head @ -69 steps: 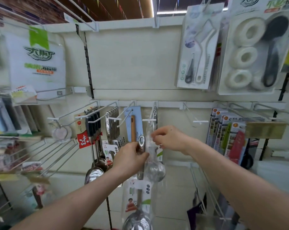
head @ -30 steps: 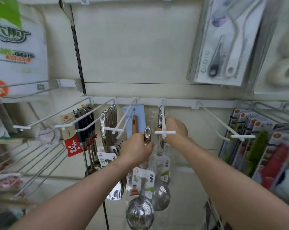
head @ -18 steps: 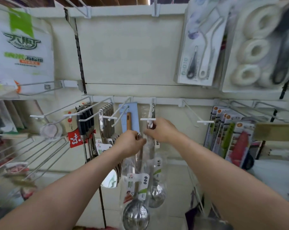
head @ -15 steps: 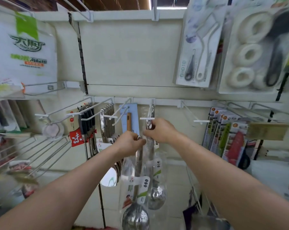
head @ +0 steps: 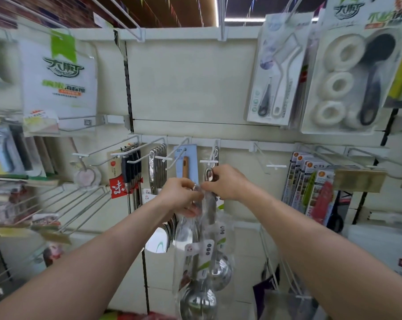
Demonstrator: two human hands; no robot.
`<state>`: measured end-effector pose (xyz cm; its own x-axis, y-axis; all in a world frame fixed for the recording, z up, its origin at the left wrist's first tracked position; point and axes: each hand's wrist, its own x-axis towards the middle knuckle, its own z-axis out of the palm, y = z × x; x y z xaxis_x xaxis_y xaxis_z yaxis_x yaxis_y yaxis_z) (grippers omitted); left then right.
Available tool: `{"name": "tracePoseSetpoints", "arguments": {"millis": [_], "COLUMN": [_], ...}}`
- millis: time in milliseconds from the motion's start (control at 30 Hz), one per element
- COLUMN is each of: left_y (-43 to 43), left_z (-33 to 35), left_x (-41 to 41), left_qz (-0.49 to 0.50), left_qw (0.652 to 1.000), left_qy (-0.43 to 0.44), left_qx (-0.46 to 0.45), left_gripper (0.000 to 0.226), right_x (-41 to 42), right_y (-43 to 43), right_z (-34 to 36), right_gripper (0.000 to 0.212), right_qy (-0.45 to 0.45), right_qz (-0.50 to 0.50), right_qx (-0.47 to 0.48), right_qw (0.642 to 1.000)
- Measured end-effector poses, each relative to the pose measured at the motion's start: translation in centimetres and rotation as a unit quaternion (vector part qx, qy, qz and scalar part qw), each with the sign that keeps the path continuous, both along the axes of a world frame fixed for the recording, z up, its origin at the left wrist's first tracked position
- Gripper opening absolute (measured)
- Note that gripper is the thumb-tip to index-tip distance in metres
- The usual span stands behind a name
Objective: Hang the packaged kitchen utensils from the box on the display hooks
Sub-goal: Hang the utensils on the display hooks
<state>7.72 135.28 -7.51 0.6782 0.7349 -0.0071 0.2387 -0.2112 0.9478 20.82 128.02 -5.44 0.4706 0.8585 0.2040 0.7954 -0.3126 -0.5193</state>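
A person's left hand [head: 179,197] curls around the handle of a plastic-sleeved ladle [head: 197,301]. The right hand [head: 226,181] pinches a second ladle [head: 219,272] by its eyelet, just below a white display hook [head: 208,161]. The sleeve label [head: 196,251] is too blurred to read; a nearby red tag [head: 117,188] bears a white Chinese character.

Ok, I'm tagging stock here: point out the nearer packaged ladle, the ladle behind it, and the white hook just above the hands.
nearer ladle [head: 198,304]: head view, on its steel bowl.
ladle behind [head: 220,273]: head view, on its steel bowl.
white hook [head: 208,161]: head view, on its cross-bar tip.
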Motion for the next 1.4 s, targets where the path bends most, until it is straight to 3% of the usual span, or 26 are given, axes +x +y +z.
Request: {"name": "tracePoseSetpoints", "arguments": {"millis": [200,367,600,767,967,1067,1167,1400], "left_y": [-0.2,-0.1,0.7,2.4,3.4,4.3,5.4,9.0], "left_z": [-0.1,-0.3,-2.1,-3.0,-4.7,-5.8,-6.8,-8.5], "left_x": [-0.6,-1.4,-3.8,-6.5,-10.0,-12.8,-16.3,-26.0], "left_qz": [-0.008,0.001,0.006,0.004,-0.024,-0.025,0.004,0.050], "left_qw": [1.000,1.000,0.985,0.906,0.786,0.762,0.745,0.739], "left_qy": [0.010,0.017,0.142,0.323,0.516,0.559,0.588,0.615], "left_qx": [0.003,-0.013,0.098,0.274,0.340,0.326,0.315,0.272], "left_gripper": [0.010,0.022,0.006,0.014,0.012,0.024,0.018,0.027], "right_x": [-0.5,-1.3,-3.6,-6.7,-11.9,-14.8,-17.8,-26.6], "right_y": [0.1,0.2,1.8,4.1,7.4,9.4,11.7,15.9], "right_z": [-0.4,-0.9,-2.2,-3.6,-6.3,-7.9,-9.2,-10.2], "right_gripper": [0.028,0.028,0.027,0.029,0.015,0.015,0.022,0.025], "right_qy": [0.038,0.054,0.010,-0.012,-0.030,-0.040,-0.030,-0.080], "right_qz": [0.017,0.040,0.107,0.174,0.249,0.276,0.303,0.376], "right_qx": [0.009,-0.016,-0.115,-0.199,-0.269,-0.287,-0.292,-0.312], "right_qw": [0.999,0.998,0.988,0.964,0.930,0.917,0.907,0.869]}}
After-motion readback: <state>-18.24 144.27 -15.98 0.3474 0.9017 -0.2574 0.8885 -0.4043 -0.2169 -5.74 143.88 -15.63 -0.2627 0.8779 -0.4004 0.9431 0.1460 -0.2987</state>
